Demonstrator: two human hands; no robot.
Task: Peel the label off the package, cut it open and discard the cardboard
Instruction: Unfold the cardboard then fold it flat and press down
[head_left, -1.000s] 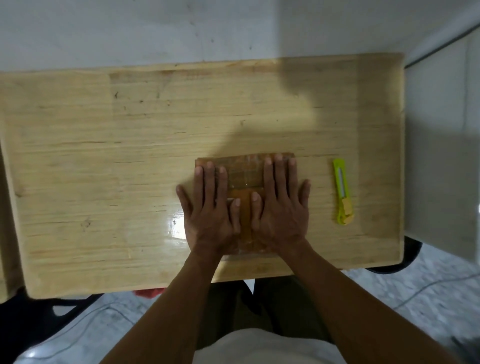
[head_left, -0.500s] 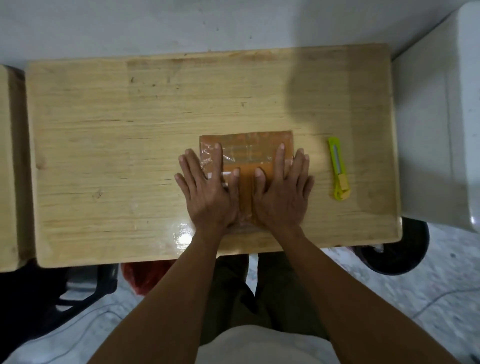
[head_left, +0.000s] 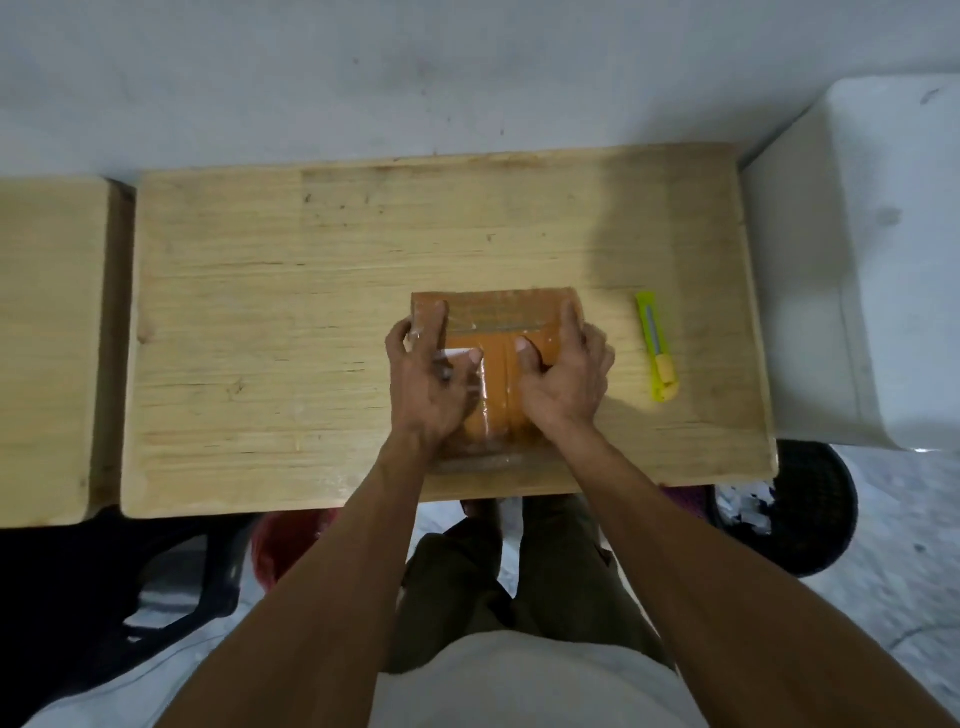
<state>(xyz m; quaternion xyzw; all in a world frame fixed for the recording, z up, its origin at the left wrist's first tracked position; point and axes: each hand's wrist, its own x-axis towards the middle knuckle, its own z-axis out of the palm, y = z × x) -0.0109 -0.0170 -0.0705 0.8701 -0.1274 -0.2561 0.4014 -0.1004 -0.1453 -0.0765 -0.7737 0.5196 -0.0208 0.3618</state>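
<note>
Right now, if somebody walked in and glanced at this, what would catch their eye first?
Probably the orange-brown package wrapped in shiny tape, mid-table toward the near edge, with the left hand and right hand clasping its two sides. Next, the bright yellow-green utility knife lying untouched on the wooden table just right of the package. A black basket with crumpled scraps sits on the floor at the table's right corner.
</note>
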